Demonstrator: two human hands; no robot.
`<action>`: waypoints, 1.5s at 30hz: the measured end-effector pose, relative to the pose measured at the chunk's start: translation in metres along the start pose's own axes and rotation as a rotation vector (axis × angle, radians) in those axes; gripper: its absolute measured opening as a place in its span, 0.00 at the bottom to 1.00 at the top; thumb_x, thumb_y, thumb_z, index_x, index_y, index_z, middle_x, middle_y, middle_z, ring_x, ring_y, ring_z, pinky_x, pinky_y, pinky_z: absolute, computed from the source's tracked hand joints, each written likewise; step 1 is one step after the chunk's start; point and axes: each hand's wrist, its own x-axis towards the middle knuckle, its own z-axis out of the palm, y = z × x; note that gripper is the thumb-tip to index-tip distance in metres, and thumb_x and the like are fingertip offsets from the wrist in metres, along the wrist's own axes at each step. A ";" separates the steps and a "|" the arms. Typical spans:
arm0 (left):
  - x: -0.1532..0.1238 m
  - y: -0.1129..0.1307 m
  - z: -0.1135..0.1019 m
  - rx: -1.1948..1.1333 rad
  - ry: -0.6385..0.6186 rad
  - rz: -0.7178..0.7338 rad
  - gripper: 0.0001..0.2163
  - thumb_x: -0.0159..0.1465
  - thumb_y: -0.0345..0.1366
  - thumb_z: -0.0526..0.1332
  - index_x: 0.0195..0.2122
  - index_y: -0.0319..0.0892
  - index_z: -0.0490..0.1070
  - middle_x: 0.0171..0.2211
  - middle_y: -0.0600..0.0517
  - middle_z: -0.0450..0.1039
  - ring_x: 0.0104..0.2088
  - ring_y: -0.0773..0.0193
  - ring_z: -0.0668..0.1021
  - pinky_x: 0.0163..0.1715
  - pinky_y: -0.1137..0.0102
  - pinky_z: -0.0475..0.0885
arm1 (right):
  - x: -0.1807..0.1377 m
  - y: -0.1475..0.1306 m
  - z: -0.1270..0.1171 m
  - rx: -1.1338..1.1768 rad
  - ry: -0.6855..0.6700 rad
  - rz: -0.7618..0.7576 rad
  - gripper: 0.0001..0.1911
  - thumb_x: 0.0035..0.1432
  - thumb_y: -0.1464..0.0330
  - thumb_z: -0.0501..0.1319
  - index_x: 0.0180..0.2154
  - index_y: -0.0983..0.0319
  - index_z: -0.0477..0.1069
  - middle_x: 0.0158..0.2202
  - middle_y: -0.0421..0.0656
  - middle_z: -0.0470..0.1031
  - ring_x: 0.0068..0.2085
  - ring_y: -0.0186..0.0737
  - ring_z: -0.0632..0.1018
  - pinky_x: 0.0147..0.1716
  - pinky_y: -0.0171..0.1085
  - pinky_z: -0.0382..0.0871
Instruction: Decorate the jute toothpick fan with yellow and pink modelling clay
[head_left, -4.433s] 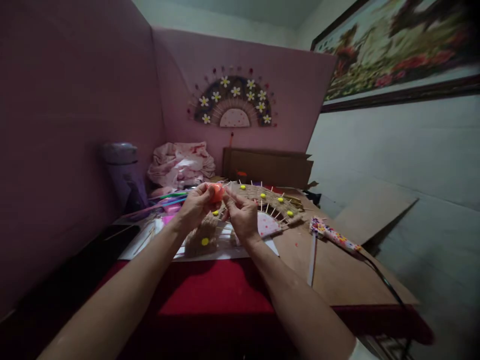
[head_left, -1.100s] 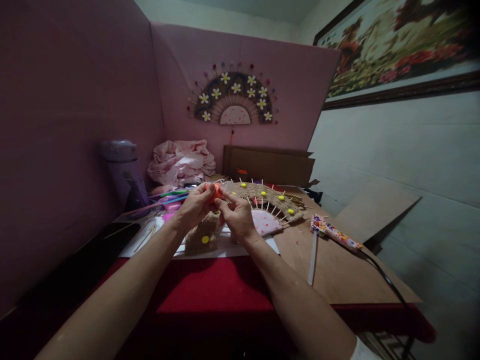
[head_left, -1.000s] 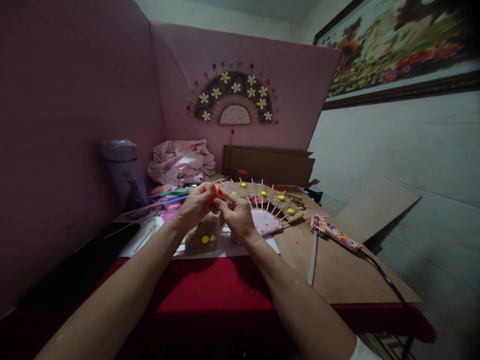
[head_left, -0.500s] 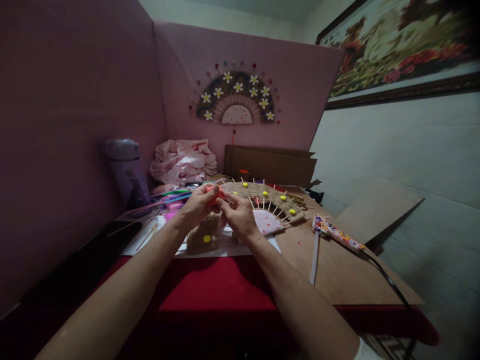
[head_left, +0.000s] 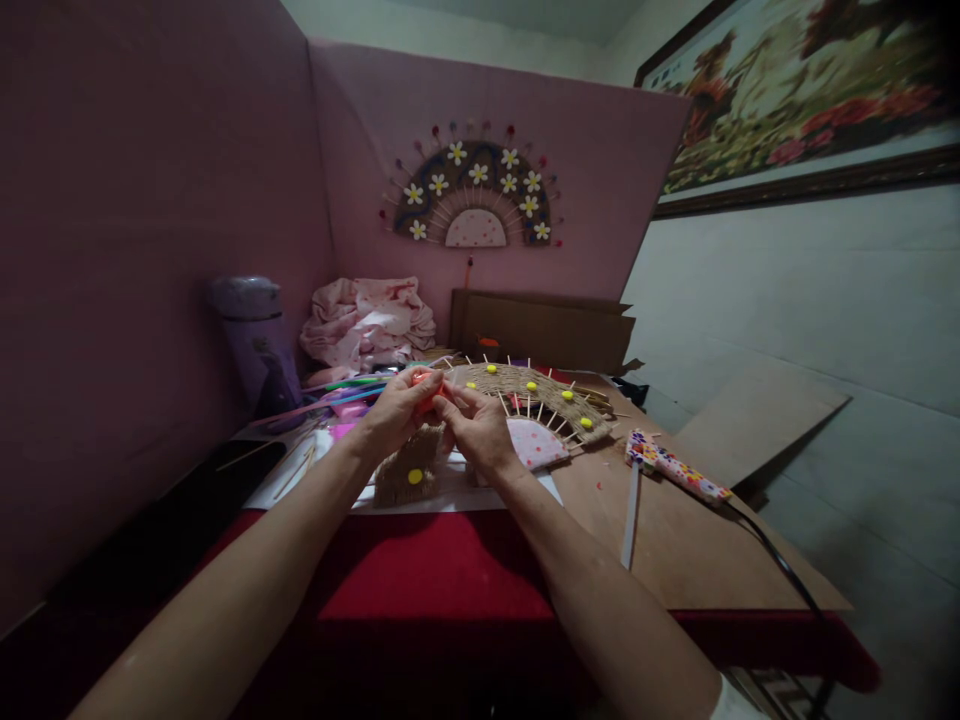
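My left hand (head_left: 394, 415) is closed round a small orange-red lump (head_left: 424, 381), held above the table. My right hand (head_left: 475, 430) meets it from the right, its thumb and fingers pinched against the same lump. Just beneath and behind both hands lies a half-round fan of brown twine (head_left: 536, 390) with thin sticks poking out and several yellow dots on it. A pink dotted half-disc (head_left: 534, 443) forms the fan's centre. The fan rests on a white sheet (head_left: 457, 490).
A flower-patterned glue gun (head_left: 673, 467) with a black cord lies on the cardboard (head_left: 690, 540) at the right, a white stick (head_left: 628, 515) beside it. A purple bottle (head_left: 255, 345), crumpled pink cloth (head_left: 367, 322), coloured pens (head_left: 341, 393) and a brown box (head_left: 540, 330) stand behind. A finished fan (head_left: 472, 200) hangs on the pink wall.
Both hands have stayed together on the orange-red lump; the right fingers have closed in a little against it. The view has shifted slightly.
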 end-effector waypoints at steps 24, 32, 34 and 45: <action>0.001 -0.001 0.004 -0.030 0.023 0.038 0.23 0.45 0.46 0.76 0.28 0.38 0.66 0.20 0.57 0.68 0.17 0.74 0.69 0.16 0.78 0.66 | -0.004 -0.002 -0.002 -0.286 0.110 -0.114 0.20 0.56 0.61 0.63 0.50 0.58 0.78 0.29 0.40 0.83 0.22 0.34 0.75 0.22 0.32 0.69; 0.003 0.004 -0.001 -0.030 0.116 0.069 0.24 0.43 0.47 0.77 0.27 0.38 0.65 0.20 0.57 0.68 0.17 0.75 0.69 0.15 0.80 0.63 | -0.002 -0.001 -0.005 -0.301 0.192 -0.175 0.12 0.55 0.60 0.65 0.38 0.58 0.81 0.20 0.37 0.76 0.21 0.34 0.72 0.23 0.33 0.66; 0.003 0.003 0.000 -0.020 0.102 0.063 0.23 0.44 0.47 0.76 0.27 0.38 0.65 0.20 0.57 0.69 0.17 0.75 0.69 0.15 0.80 0.63 | -0.003 -0.005 -0.005 -0.298 0.200 -0.184 0.10 0.56 0.60 0.64 0.33 0.58 0.80 0.19 0.36 0.73 0.21 0.34 0.71 0.23 0.32 0.65; 0.000 0.002 0.002 -0.042 0.020 0.006 0.24 0.45 0.49 0.76 0.29 0.37 0.67 0.21 0.55 0.71 0.18 0.73 0.71 0.17 0.78 0.65 | -0.004 -0.014 -0.006 -0.260 0.256 -0.193 0.16 0.57 0.57 0.62 0.23 0.60 0.71 0.19 0.36 0.71 0.21 0.32 0.69 0.24 0.32 0.63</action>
